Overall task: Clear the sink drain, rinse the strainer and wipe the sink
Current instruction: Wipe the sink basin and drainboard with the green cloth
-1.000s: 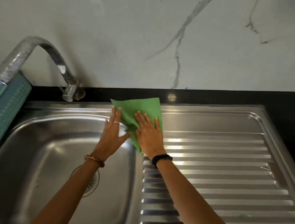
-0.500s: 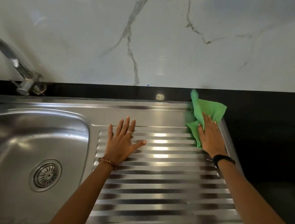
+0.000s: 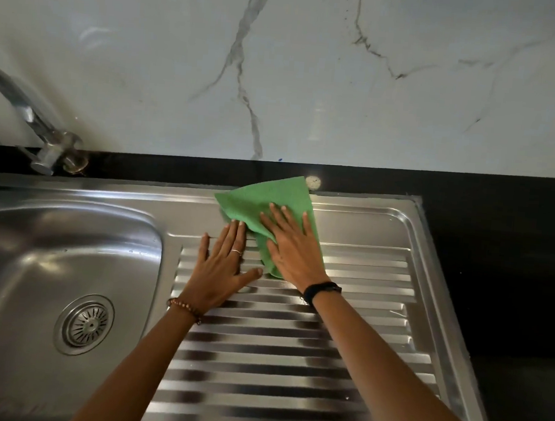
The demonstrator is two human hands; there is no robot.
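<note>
A green cloth (image 3: 263,206) lies spread on the far part of the steel sink's ribbed drainboard (image 3: 274,359). My right hand (image 3: 291,248) presses flat on the cloth, fingers spread. My left hand (image 3: 220,267) rests flat on the drainboard just left of the cloth, fingers apart, its fingertips touching the cloth's edge. The sink basin (image 3: 33,257) lies to the left, with the round metal strainer (image 3: 84,324) seated in the drain.
A chrome tap (image 3: 27,121) curves over the basin from the back left corner. A black counter (image 3: 498,261) borders the sink behind and to the right. A white marble wall (image 3: 281,61) rises behind it.
My right hand has slid the green cloth leftward from the drainboard's far right corner to its far middle. My left hand has stayed flat on the drainboard.
</note>
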